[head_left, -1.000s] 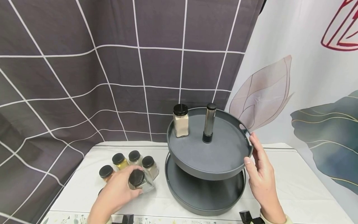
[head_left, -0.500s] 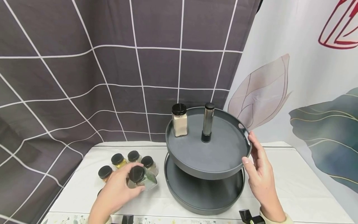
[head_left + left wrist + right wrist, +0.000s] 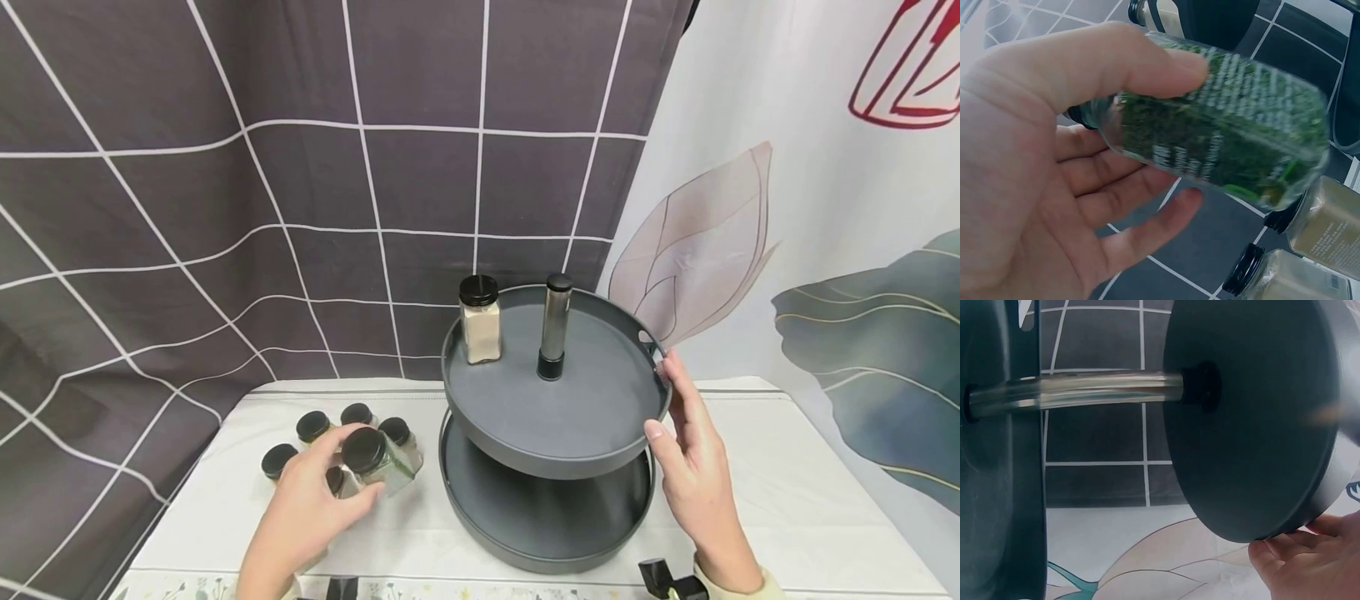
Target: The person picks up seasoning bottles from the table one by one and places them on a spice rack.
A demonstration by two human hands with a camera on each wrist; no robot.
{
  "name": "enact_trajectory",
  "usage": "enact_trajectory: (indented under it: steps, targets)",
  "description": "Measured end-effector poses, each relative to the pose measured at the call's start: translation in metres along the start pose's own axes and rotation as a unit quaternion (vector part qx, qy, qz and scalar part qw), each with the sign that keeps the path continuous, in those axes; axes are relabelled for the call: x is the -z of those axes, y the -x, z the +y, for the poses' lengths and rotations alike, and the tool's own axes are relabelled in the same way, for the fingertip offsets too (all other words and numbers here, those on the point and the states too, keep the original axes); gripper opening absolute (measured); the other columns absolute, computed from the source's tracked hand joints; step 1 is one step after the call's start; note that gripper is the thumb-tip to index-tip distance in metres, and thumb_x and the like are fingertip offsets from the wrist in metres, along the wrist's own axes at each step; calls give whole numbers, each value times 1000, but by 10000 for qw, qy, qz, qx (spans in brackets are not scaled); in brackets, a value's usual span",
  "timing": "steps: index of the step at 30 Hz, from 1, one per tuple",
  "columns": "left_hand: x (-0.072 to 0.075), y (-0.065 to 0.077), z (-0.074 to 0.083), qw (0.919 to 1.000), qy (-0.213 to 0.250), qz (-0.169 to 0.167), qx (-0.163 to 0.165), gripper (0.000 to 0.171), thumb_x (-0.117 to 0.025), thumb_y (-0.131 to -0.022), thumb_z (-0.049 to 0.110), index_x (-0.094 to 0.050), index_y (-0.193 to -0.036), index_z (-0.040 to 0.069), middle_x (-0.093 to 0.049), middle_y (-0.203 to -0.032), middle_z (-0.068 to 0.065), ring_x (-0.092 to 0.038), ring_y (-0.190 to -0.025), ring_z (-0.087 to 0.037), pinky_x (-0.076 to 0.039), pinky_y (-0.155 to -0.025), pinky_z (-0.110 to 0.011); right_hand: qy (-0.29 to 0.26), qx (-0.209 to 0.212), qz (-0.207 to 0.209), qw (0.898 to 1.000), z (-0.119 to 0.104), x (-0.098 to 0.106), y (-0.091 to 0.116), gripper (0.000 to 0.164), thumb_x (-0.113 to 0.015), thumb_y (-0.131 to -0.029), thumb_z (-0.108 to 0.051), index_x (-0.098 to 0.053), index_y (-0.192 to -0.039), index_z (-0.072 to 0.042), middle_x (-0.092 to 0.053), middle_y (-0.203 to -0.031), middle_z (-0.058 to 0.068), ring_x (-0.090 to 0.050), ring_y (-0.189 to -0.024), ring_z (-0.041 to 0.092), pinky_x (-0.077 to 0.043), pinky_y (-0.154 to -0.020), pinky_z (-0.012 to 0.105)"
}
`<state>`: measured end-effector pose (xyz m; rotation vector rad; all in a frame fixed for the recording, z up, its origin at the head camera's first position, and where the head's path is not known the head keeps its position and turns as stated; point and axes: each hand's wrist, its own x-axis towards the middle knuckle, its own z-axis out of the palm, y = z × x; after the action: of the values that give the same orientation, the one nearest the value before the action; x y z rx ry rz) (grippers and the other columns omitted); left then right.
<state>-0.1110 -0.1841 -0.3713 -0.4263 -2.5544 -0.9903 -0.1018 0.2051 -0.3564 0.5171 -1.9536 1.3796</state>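
"Left of a two-tier gray stand (image 3: pixel 555 433), my left hand (image 3: pixel 300 504) holds a square glass jar of green flakes (image 3: pixel 390 471), black cap upward, at a white-covered table (image 3: pixel 412 546)."

"Which way does it lie from your fingers?"

"Toward the stand: my palm is on the left, the jar to its right, between hand and trays. Its long axis runs from the cap, close to my hand, down to a base that leans out toward the lower tray (image 3: pixel 547 529). (Whether that base touches the table, I cannot tell.)"

"Gripped how?"

"Pinched, thumb on one face, fingers curled behind; my little finger (image 3: pixel 1185 203) stands off the glass."

"And the other hand?"

"My right hand (image 3: pixel 693 475), across the stand, rests loose fingers against the upper tray (image 3: pixel 600 400), at its right rim by the handle cutout. Whether a tip hooks beneath, I cannot tell. It is well apart from the jar, so the left is nearer."

"Any company?"

"One jar of pale powder (image 3: pixel 482 332) stands upright on the upper tray, left of the central post (image 3: pixel 555 325); more black-capped jars (image 3: pixel 405 447) cluster just beside my left hand."
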Motion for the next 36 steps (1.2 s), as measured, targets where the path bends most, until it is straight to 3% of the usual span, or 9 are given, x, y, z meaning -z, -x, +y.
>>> enact_trajectory:
  steps: [5, 10, 15, 19, 23, 31, 36]
  targets:
    - [0, -1, 1, 9990, 29, 384, -226, 65, -86, -56, 8, -58, -114, 17, -63, -99, 13, -65, -84, -11, -54, -75, -37, -318, -311, -9, 9990, -1, 1, 0, 66, -46, -85, 13, -23, -145, -1, -25, -148, 19, -24, -137, 28, -23, -110, 21]
    - [0, -2, 3, 9980, 220, 557, -214, 64, -86, -57, 7, -58, -115, 19, -64, -98, 14, -66, -83, -14, -52, -78, -40, -6, -347, 17, 9994, 0, 2, 0, 68, -51, -81, 10, -28, -144, -4, -27, -147, 16, -23, -136, 25, -27, -108, 20]
    - [1, -2, 4, 9962, 368, 777, -162, 65, -86, -60, 10, -58, -118, 19, -66, -98, 11, -67, -84, -16, -47, -85, -23, -78, -87, 78, 9999, 0, 2, 1, 66, -54, -78, 12, -32, -140, 3, -28, -145, 21, -26, -134, 27, -28, -107, 21]
    - [0, -2, 5, 9942, 472, 953, -154, 67, -86, -60, 9, -59, -119, 19, -66, -101, 9, -67, -84, -13, -41, -86, -11, -90, -340, 76, 9994, -2, 2, 3, 65, -55, -78, 12, -34, -139, 2, -28, -147, 16, -26, -135, 26, -28, -107, 21]
    - [1, -2, 7, 9915, 618, 1125, -210, 67, -87, -58, 8, -59, -118, 17, -66, -103, 6, -65, -84, -9, -43, -84, -8, -170, -478, 43, 9987, -5, 1, 3, 64, -55, -78, 13, -32, -138, 3, -26, -149, 15, -25, -136, 26, -27, -108, 21]
    - [4, -5, 13, 9897, 755, 1213, -69, 62, -86, -60, 7, -60, -116, 16, -66, -104, 6, -65, -84, -5, -47, -80, -10, 13, -120, 212, 9997, -3, -2, 4, 61, -55, -78, 12, -34, -136, 7, -30, -145, 21, -29, -134, 27, -29, -106, 20]
    - [4, -9, 18, 9852, 919, 1432, -227, 63, -86, -59, 3, -61, -116, 12, -66, -103, 3, -64, -84, -5, -47, -76, -10, 222, 5, 354, 9991, -1, -4, 3, 58, -56, -79, 11, -37, -133, 8, -34, -143, 21, -30, -134, 27, -31, -105, 20]
